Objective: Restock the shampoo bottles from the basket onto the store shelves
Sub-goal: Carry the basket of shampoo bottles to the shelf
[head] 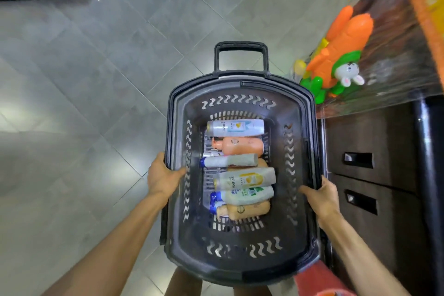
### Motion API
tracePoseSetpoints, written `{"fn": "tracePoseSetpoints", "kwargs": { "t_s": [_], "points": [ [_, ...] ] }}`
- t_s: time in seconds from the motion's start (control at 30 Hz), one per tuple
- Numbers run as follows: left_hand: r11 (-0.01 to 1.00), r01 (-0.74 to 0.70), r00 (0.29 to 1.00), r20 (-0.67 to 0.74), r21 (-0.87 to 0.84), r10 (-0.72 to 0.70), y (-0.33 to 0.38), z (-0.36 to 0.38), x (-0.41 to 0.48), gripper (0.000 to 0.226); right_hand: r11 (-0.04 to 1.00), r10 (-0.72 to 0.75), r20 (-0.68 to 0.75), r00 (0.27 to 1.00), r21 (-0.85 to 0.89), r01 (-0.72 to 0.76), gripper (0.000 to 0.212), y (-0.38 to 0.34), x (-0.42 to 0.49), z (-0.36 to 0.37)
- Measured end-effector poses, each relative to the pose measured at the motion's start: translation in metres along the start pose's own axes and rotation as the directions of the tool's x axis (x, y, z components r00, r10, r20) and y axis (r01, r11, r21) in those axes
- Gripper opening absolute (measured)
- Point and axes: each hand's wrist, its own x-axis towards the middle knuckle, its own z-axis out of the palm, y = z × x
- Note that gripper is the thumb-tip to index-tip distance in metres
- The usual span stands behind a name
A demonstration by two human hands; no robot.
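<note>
**Basket of shampoo bottles held in both hands above the floor**

The person holds a black plastic basket (240,245) by its two long sides, and the head camera looks straight down into it. The left hand (163,175) takes the left rim: the thumb lies over the edge on the inside and the fingers go under the outside, so this grip is closed on the basket. The right hand (322,196) takes the right rim in the same way, thumb inside, and its grip is also closed on the basket. A pull handle (241,55) stands out at the far end of the basket.

The shampoo bottles are all inside the basket, lying on their sides on its bottom, one beside the other. From far to near there is a white Pantene bottle (236,127), an orange bottle (240,146), a white bottle with blue cap (228,160), a second Pantene bottle (247,179), a white bottle with green label (245,194) and a tan bottle (247,209). Some of them touch or partly cover each other.

Under the basket is a floor of grey tiles (96,103). On the right stands a dark cabinet (372,175) with drawers. On its shiny top are orange and green toys (341,50) and a small white rabbit (349,73).
</note>
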Motion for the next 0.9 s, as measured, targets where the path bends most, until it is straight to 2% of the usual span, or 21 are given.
{"fn": "tracePoseSetpoints", "kwargs": {
  "t_s": [0.1, 0.2, 0.27, 0.37, 0.4, 0.5, 0.57, 0.77, 0.9],
  "points": [
    [0.998, 0.025, 1.0, 0.007, -0.054, -0.024, 0.018, -0.044, -0.027, 0.058, 0.999, -0.038, -0.018, 0.999, -0.017, 0.038, 0.026, -0.025, -0.048, -0.013],
    [0.996, -0.01, 0.999, -0.045, -0.09, 0.006, 0.031, -0.091, -0.045, 0.096, 0.995, -0.1, -0.029, 0.995, -0.027, 0.099, 0.023, -0.062, -0.096, -0.027],
    [0.993, -0.017, 0.998, -0.064, -0.116, 0.01, 0.031, -0.12, -0.05, 0.103, 0.993, -0.115, -0.052, 0.992, -0.029, 0.114, 0.018, -0.089, -0.127, -0.033],
    [0.985, -0.039, 0.996, -0.082, -0.166, 0.025, 0.051, -0.17, -0.076, 0.099, 0.988, -0.148, -0.092, 0.985, -0.049, 0.144, 0.046, -0.112, -0.158, -0.039],
    [0.982, -0.049, 0.996, -0.086, -0.183, 0.033, 0.059, -0.186, -0.088, 0.092, 0.986, -0.159, -0.081, 0.984, -0.052, 0.155, 0.046, -0.121, -0.17, -0.041],
    [0.97, -0.077, 0.994, -0.089, -0.232, 0.058, 0.082, -0.233, -0.123, 0.054, 0.98, -0.196, -0.04, 0.98, 0.018, 0.197, 0.016, -0.164, -0.224, -0.045],
    [0.958, -0.11, 0.991, -0.104, -0.265, 0.085, 0.095, -0.258, -0.135, 0.039, 0.974, -0.22, -0.019, 0.975, 0.051, 0.221, 0.022, -0.185, -0.244, -0.046],
    [0.942, -0.181, 0.976, -0.172, -0.284, 0.136, 0.137, -0.311, -0.134, 0.041, 0.948, -0.272, -0.023, 0.962, 0.164, 0.272, 0.032, -0.242, -0.267, -0.038],
    [0.926, -0.217, 0.968, -0.193, -0.31, 0.162, 0.178, -0.324, -0.117, 0.064, 0.952, -0.264, -0.005, 0.964, 0.159, 0.262, 0.029, -0.277, -0.252, -0.031]
  ]
}}
